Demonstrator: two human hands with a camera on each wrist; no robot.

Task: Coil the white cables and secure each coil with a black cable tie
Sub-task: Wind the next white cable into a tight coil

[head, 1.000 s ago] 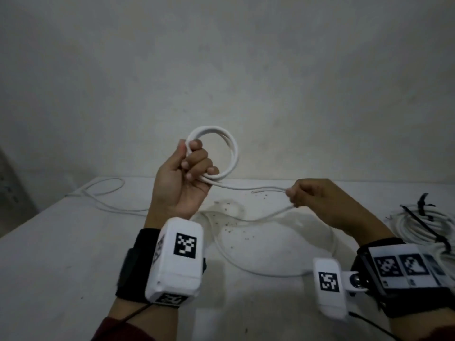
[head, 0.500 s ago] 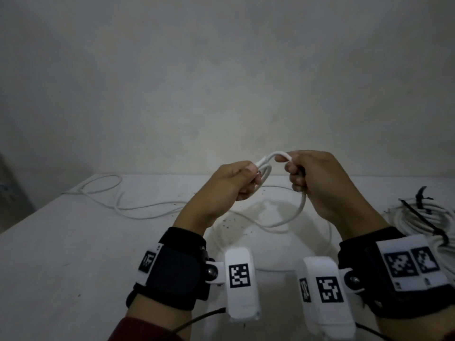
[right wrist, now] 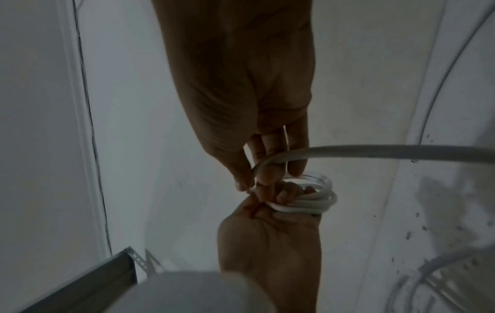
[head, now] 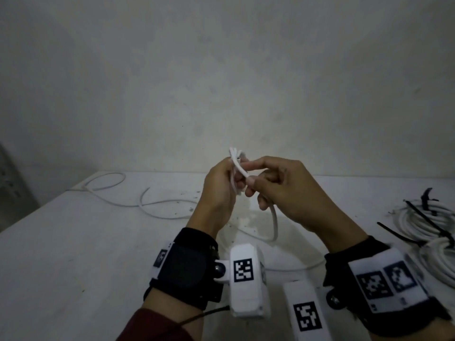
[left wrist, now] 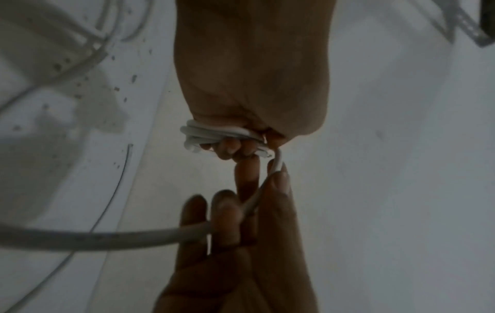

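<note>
White cable (head: 236, 166) in a small coil gripped in left hand (head: 219, 190) above worktop (head: 73, 254) centre, right hand (head: 283, 190) fingers pinching its free strand beside it, slack trailing toward back-left corner, tied coils (head: 423, 217) with black cable ties (head: 428, 200) at right edge.

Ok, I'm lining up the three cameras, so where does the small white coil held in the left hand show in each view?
Head: coil just above centre, poking up between the left hand and right hand.
Left wrist: coil centre, under the left hand's fingertips.
Right wrist: coil right of centre, lower half.
Shared landmark: the loose cable running from the right hand's pinch.
</note>
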